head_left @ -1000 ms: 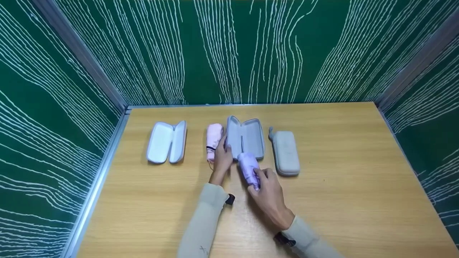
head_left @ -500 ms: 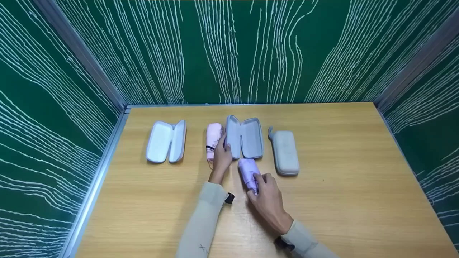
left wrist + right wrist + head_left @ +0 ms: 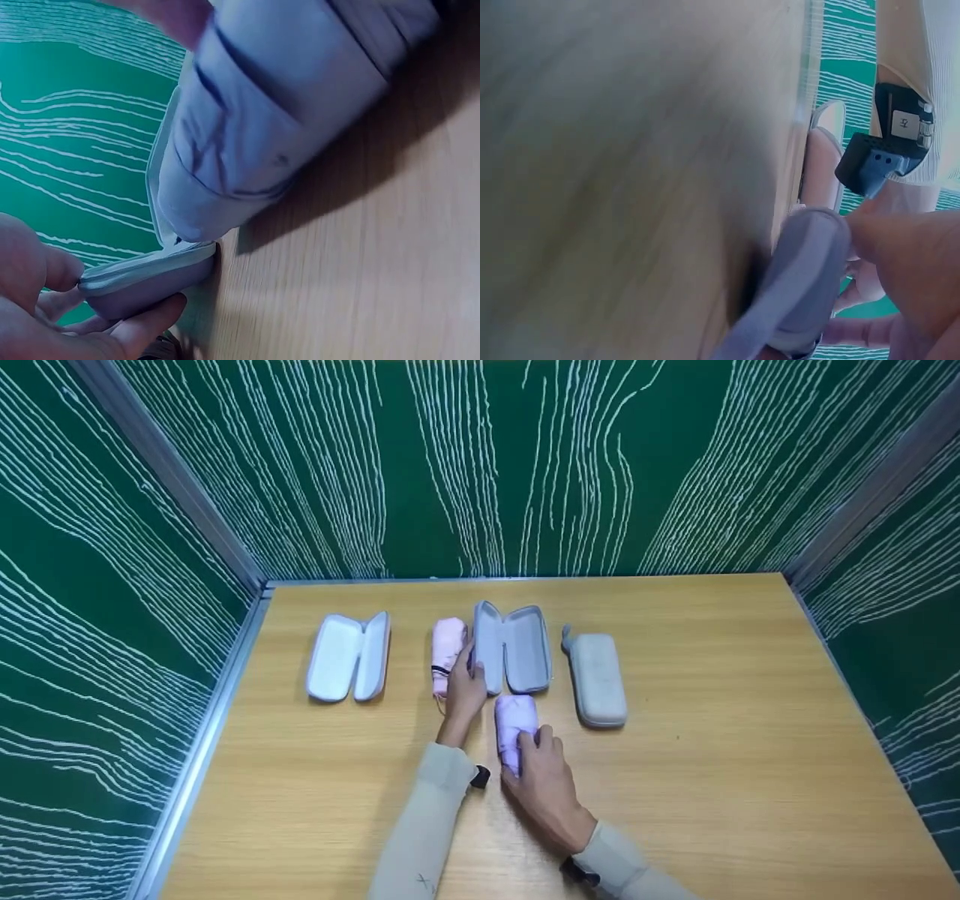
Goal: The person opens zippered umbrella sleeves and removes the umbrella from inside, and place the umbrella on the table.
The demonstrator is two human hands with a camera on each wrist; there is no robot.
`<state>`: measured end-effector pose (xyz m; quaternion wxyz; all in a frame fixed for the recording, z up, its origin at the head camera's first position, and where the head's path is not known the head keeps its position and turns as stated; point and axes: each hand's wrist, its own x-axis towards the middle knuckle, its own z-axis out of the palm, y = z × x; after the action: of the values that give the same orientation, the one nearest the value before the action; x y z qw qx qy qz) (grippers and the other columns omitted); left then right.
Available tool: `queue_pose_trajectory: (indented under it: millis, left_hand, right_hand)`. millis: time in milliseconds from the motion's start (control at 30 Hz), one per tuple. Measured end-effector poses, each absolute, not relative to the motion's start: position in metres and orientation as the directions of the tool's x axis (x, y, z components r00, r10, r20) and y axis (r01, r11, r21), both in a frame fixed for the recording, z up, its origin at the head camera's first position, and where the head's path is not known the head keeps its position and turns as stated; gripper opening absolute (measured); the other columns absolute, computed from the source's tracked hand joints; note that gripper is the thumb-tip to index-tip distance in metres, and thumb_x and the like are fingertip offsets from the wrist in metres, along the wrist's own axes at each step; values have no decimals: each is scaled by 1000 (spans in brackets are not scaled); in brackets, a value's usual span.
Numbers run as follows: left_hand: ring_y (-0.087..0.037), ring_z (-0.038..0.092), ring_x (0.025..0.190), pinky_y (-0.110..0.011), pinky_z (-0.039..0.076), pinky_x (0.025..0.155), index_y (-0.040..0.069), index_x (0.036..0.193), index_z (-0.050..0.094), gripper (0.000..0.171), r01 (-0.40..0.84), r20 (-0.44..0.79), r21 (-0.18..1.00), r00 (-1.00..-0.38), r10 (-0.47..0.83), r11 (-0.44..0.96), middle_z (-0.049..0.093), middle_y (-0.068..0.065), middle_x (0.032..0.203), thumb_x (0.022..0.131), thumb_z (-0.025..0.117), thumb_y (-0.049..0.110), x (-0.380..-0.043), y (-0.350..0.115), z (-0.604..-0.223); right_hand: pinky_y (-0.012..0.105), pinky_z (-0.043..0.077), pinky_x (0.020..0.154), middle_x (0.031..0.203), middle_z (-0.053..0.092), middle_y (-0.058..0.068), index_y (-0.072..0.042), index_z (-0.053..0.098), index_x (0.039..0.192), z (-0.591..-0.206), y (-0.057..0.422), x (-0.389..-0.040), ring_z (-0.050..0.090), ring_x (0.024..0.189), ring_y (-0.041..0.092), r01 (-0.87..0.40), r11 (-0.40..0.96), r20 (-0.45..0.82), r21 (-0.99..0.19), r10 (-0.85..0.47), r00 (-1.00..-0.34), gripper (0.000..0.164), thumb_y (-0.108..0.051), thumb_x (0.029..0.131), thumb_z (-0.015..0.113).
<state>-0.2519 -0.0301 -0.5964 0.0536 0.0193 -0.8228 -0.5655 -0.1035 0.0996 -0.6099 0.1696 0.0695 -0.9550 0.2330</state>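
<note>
A lilac folded umbrella (image 3: 514, 718) is gripped near its lower end by my right hand (image 3: 545, 780), just in front of the open grey zip case (image 3: 526, 649). My left hand (image 3: 466, 690) holds the left half of that case; in the left wrist view its thumb and fingers pinch the case's edge (image 3: 154, 281). The umbrella (image 3: 255, 112) fills the upper middle there. A strap runs along the umbrella (image 3: 802, 262) in the right wrist view. Beside the left hand lies a pink folded umbrella (image 3: 448, 641), partly hidden by the fingers.
An open case with a white lining (image 3: 335, 658) lies at the left. To the right is a closed grey case (image 3: 598, 682) with a wrist loop. The wooden table (image 3: 735, 720) meets green, white-lined walls (image 3: 585, 472) at the back and sides.
My right hand has drawn the lilac umbrella back from the grey case's lower edge toward me and turned it straighter. The left hand stays on the case.
</note>
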Motion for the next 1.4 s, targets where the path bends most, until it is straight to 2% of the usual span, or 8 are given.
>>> queue_pose_trajectory:
  millis: [367,600,800,967,1100,1267,1400]
  left_hand:
    - [-40,43,149,-49,35,124,-2,157,45,52,71,115,931,-988,-103,359,45,-24,161,105,51,-2,-247,-29,-597]
    - [-42,51,140,-50,40,119,-5,153,49,51,107,179,896,-975,-130,431,55,-28,148,102,56,-1,-239,-28,-594]
    - [-39,45,147,-48,36,123,-4,155,48,55,166,251,861,-961,-118,481,48,-26,156,101,60,0,-233,-23,-587]
    - [-41,43,149,-49,36,123,-1,153,52,53,200,289,824,-953,-89,529,45,-26,160,101,63,3,-222,-14,-578]
    - [-41,46,146,-51,38,122,2,151,55,53,241,323,795,-945,-53,557,49,-25,156,99,65,4,-213,-3,-574]
    - [-41,47,146,-52,38,121,1,151,54,55,283,327,785,-945,19,551,50,-25,157,98,67,4,-203,14,-569]
    - [-41,46,146,-51,42,119,2,151,55,57,310,323,772,-943,77,555,50,-24,157,96,68,4,-192,27,-565]
  right_hand:
    - [45,57,61,105,49,19,2,62,116,-607,100,-102,54,86,33,-198,876,284,-440,-73,-956,56,-19,75,93]
    - [44,55,59,104,49,19,3,63,120,-606,103,-101,53,83,33,-202,872,279,-447,-79,-957,59,-21,76,93]
    - [46,57,63,107,52,19,3,65,127,-599,108,-100,58,86,33,-190,867,236,-461,-87,-968,60,-23,80,91]
    - [49,58,66,109,56,18,1,66,127,-593,119,-100,59,90,33,-136,860,179,-492,-53,-983,53,-24,86,87]
    - [51,58,71,107,59,18,1,68,123,-589,132,-103,62,92,34,-124,850,220,-512,-10,-975,44,-19,88,84]
    - [53,60,82,111,63,20,1,68,124,-582,153,-109,65,97,37,-120,832,271,-542,38,-962,38,-15,91,79]
    - [55,60,79,109,65,22,3,70,121,-578,171,-114,66,94,39,-117,823,325,-556,87,-942,34,-11,91,78]
